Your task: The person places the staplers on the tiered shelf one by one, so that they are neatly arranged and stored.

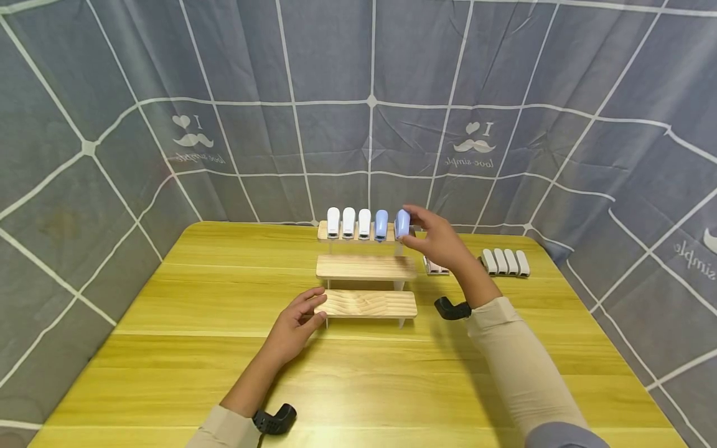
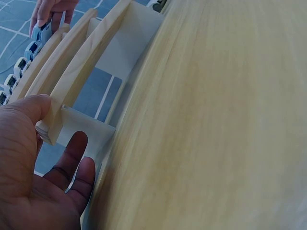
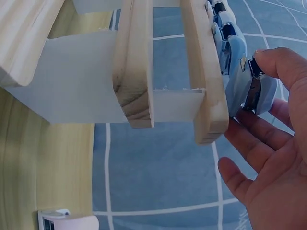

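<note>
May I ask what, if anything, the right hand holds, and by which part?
The right hand pinches the rightmost rounded, light-blue stapler at the pale wooden top shelf: thumb at the stapler's near end, fingers toward its far end.

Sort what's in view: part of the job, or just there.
In the job:
right hand
blue stapler it pinches
second blue stapler
white staplers
rack
left hand
probably pale staplers, pink stapler

Just there:
curtain
table
wrist cameras

Left grip low, fingers parted; right grip farther forward, pinching.
</note>
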The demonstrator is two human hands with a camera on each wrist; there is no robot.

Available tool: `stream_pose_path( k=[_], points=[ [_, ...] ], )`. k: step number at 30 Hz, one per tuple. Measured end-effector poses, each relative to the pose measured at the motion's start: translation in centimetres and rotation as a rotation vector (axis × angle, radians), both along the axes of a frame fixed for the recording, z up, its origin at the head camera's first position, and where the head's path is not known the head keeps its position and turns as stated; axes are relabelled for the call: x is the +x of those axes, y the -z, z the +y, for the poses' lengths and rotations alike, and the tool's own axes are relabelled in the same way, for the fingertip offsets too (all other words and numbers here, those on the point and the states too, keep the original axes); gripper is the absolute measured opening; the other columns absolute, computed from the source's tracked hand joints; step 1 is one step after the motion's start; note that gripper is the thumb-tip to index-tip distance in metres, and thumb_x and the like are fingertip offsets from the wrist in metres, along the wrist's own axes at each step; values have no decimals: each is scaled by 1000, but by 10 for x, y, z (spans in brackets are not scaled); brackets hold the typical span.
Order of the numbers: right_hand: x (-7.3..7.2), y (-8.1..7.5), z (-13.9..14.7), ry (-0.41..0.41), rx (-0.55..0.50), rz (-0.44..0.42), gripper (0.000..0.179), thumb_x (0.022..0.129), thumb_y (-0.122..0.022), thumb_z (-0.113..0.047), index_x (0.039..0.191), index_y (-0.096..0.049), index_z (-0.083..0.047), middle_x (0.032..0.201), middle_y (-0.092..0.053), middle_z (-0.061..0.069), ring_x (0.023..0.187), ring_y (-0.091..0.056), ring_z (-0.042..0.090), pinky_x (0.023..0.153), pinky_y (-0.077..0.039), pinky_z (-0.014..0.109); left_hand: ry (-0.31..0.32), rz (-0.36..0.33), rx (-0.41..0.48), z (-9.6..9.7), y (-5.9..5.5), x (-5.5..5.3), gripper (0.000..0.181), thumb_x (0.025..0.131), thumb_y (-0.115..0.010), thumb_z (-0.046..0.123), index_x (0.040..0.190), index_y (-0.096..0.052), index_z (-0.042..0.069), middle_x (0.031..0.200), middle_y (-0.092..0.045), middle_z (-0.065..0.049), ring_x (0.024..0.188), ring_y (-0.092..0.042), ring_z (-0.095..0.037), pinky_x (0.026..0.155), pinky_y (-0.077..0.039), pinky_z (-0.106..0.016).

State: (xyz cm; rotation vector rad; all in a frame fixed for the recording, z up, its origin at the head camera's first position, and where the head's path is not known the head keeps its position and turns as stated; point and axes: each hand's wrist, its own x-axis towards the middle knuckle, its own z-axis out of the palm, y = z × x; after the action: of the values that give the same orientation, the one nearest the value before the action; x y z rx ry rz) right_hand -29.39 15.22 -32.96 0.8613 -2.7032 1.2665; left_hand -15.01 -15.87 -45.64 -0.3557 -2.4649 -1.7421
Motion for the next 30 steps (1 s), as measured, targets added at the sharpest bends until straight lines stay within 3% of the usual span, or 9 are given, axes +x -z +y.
stream_pose_path(
  k=[18,27,30],
  points=[
    [-2,8,-10,13,9,-6,68,93,-71,-20,153,-40,-12,141,-54,11,124,-54,29,99,-44,55,-2,13,-24,-2,4,1,43,98,-66,18,136,-59,1,148,-48,-5,119,-57,-26,91,-50,-31],
    [-2,9,-9,-1,27,-11,72,94,-70,-19,155,-34,-9,143,-51,13,127,-50,29,108,-35,54,0,8,-1,-1,-2,5,41,97,-65,11,136,-58,-3,148,-48,-9,119,-56,-28,91,-50,-32],
    [-2,10,-7,-13,37,-13,76,94,-71,-19,156,-30,-8,147,-47,15,133,-44,31,110,-32,53,12,22,3,-3,5,2,42,98,-65,15,136,-59,-1,148,-48,-8,119,-56,-27,90,-50,-29]
  ],
)
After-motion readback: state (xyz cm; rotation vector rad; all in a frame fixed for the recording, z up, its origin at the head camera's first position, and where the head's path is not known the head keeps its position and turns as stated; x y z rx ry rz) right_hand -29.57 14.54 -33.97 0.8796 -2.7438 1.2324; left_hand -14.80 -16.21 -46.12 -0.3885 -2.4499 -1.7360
